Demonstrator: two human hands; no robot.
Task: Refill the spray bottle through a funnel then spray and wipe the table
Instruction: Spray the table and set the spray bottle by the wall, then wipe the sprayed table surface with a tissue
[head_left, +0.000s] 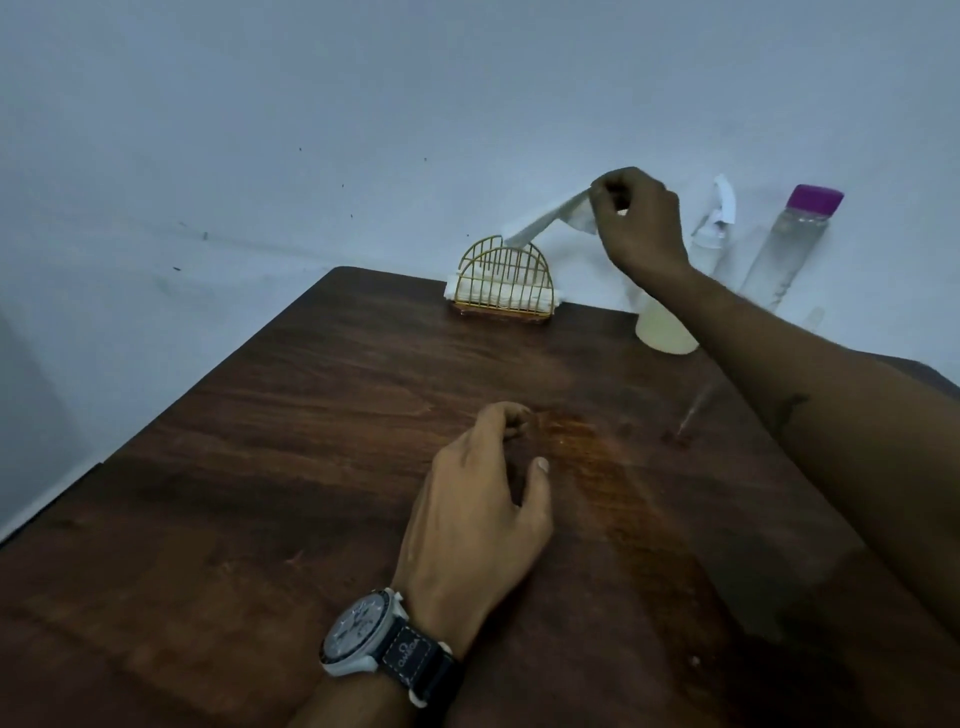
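Note:
My right hand (641, 223) is raised at the back of the dark wooden table (260, 467), pinching a white napkin (545, 221) that trails up out of a gold wire napkin holder (504, 283). Behind my right wrist stands a white spray bottle (714, 234) with its trigger head up. To its right stands a tall clear bottle with a purple cap (789, 244). A pale funnel (662, 330) lies on the table under my forearm, partly hidden. My left hand (483, 499) rests on the table's middle, fingers loosely curled, holding nothing. A wet patch (587, 441) glistens beside it.
More folded white napkins sit inside the holder. The table's left edge runs diagonally from the back corner toward the near left, with a pale wall (311, 130) directly behind the table. A wristwatch (374, 642) is on my left wrist.

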